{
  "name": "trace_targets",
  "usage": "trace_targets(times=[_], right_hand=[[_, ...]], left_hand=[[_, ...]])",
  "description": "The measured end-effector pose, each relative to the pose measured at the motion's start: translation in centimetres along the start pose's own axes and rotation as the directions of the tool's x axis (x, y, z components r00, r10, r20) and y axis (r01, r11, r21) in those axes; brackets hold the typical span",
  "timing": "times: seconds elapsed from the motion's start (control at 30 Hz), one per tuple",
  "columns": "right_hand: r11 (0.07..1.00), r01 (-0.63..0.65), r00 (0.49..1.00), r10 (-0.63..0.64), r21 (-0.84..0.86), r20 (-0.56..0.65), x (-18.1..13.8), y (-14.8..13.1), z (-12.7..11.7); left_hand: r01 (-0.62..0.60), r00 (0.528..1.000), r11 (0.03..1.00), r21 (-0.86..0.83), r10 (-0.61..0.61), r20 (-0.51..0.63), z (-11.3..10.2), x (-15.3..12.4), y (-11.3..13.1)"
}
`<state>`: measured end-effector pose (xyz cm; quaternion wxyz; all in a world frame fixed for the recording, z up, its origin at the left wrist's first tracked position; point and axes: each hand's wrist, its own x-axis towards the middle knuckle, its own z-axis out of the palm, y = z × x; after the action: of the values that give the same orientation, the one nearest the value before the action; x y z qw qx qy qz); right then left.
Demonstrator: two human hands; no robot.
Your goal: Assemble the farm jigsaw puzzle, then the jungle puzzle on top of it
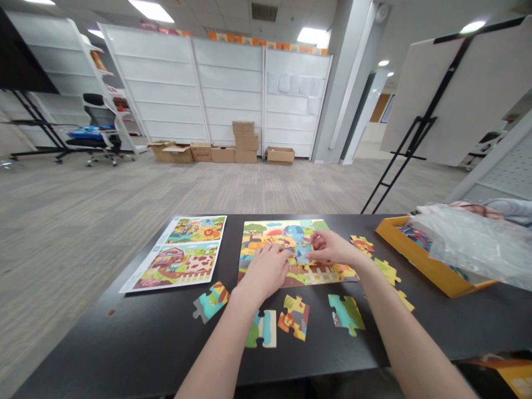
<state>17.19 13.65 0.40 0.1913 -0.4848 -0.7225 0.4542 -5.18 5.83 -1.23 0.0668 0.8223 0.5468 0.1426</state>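
Note:
A jigsaw board [253, 257] with animals, a tree and a white fence lies on the black table. Above its middle, a bluish puzzle piece [303, 253] is pinched by my right hand [330, 247], its thumb and forefinger along the right side. My left hand [268, 267] rests on the board with fingers stretched, the tips close to that piece; whether they touch it I cannot tell. Loose pieces lie nearer me: a teal and orange one [211, 302], a light blue one [268, 328], a lion one [294, 317] and a green one [347, 313].
A printed picture sheet [178, 255] lies at the left. More yellow pieces [386, 270] lie right of the board, before a yellow box [415, 257] with clear plastic wrap [477, 244]. Beyond the table stand cardboard boxes [245, 141] and a whiteboard stand [409, 144].

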Motion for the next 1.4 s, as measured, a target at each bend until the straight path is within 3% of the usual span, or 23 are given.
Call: trace_targets(times=[0.07, 0.23, 0.4, 0.63, 0.9, 1.13, 1.4], right_hand=[[0.996, 0.014, 1.0, -0.015, 0.085, 0.01, 0.1, 0.4, -0.5], [0.995, 0.045, 0.987, -0.03, 0.088, -0.156, 0.7, 2.2, -2.5], [0.997, 0.035, 0.949, -0.054, -0.065, -0.309, 2.2, 4.1, -3.3], [0.977, 0.02, 0.874, -0.12, -0.211, -0.472, 3.6, 5.0, -2.1], [0.939, -0.004, 0.891, -0.152, -0.344, -0.427, 2.8, 4.1, -1.9], [0.916, -0.078, 0.834, -0.156, -0.393, -0.53, 2.6, 4.4, -3.4], [0.852, 0.051, 0.916, -0.247, -0.52, -0.315, 2.6, 4.4, -2.1]], left_hand=[[0.001, 1.0, 1.0, 0.005, -0.001, -0.003, 0.0, 0.0, 0.0], [0.0, 1.0, 1.0, 0.03, 0.0, -0.003, 0.0, 0.0, 0.0], [0.004, 1.0, 1.0, 0.029, -0.004, -0.001, -0.2, -0.1, 0.2], [0.012, 1.0, 1.0, 0.028, -0.013, 0.013, -0.2, -0.1, 0.2], [0.013, 1.0, 1.0, 0.026, -0.013, 0.011, -0.2, -0.1, 0.2], [0.013, 1.0, 1.0, 0.014, -0.013, 0.014, -0.2, -0.1, 0.2], [0.014, 1.0, 1.0, 0.02, -0.014, 0.009, -0.1, -0.1, 0.2]])
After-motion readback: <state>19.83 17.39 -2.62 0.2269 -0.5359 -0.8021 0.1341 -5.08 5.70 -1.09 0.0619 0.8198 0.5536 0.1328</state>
